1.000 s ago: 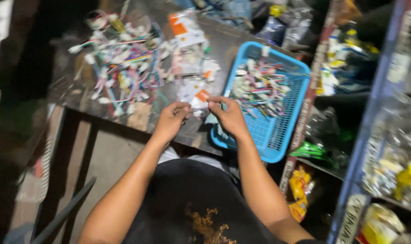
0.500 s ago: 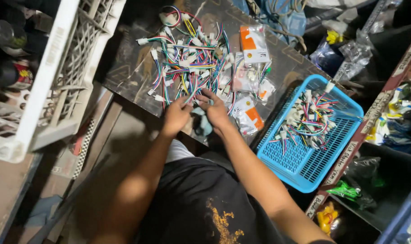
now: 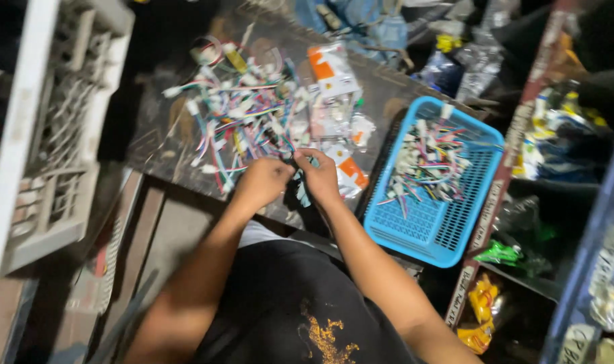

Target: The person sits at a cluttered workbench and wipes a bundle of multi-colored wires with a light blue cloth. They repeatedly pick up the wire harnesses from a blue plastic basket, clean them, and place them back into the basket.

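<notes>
My left hand [image 3: 263, 180] and my right hand [image 3: 318, 174] meet at the near edge of a dark worktable [image 3: 152, 135]. Both pinch the same small wire connector piece [image 3: 299, 164], with thin coloured wires running up from it. Just beyond my hands lies a loose pile of coloured wires with white plugs [image 3: 243, 111]. To the right stands a blue plastic basket [image 3: 448, 229] holding a heap of similar sorted wire pieces [image 3: 428, 158].
Small orange-and-white packets [image 3: 330, 74] lie on the table past the pile. A white plastic crate [image 3: 44, 148] stands at the left. Shelves with bagged goods [image 3: 556, 135] fill the right side.
The view has swung, so the crate and basket have shifted in frame. My hands have come closer together, from apart near the packets to pinching one wire piece at the pile's near edge.
</notes>
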